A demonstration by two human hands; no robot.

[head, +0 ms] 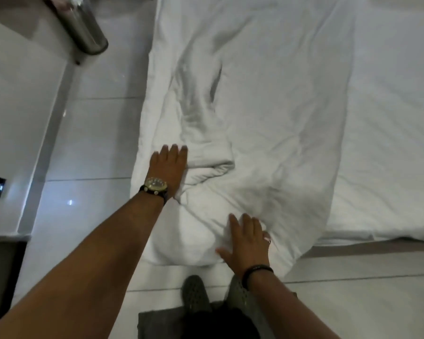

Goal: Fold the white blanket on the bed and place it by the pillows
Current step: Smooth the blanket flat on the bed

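A: Where is the white blanket (255, 106)?

B: It lies in a long, rumpled strip on the bed (389, 118), running from about 12 o'clock down to 6 o'clock. Its near end hangs over the bed's edge toward the floor (96, 143), just above the person's shoes (196, 293).

A: And the hands?

B: The left hand (168, 168) rests flat on the blanket at roughly 9 o'clock from the middle of the picture, palm down. Its fingers (174, 150) are stretched out and released, grasping nothing. A gold watch (155, 185) sits on that wrist.

A: The right one?

B: The right hand (246, 243) presses on the blanket's near end at around 6 o'clock. Its fingers (246, 222) are spread and also released, lying on the cloth rather than closed round it. A dark band (256, 271) circles that wrist.

A: Is the blanket smooth?

B: No. A thick bunched fold (211, 157) lies just to the right of the left hand, touching it, and creases run up the strip from there.

A: Anything else around?

B: A metal cylinder (83, 28) shows at 11 o'clock, beside the bed. A dark mat (157, 324) lies on the tiled floor at 6 o'clock, under the shoes. No pillows are in view.
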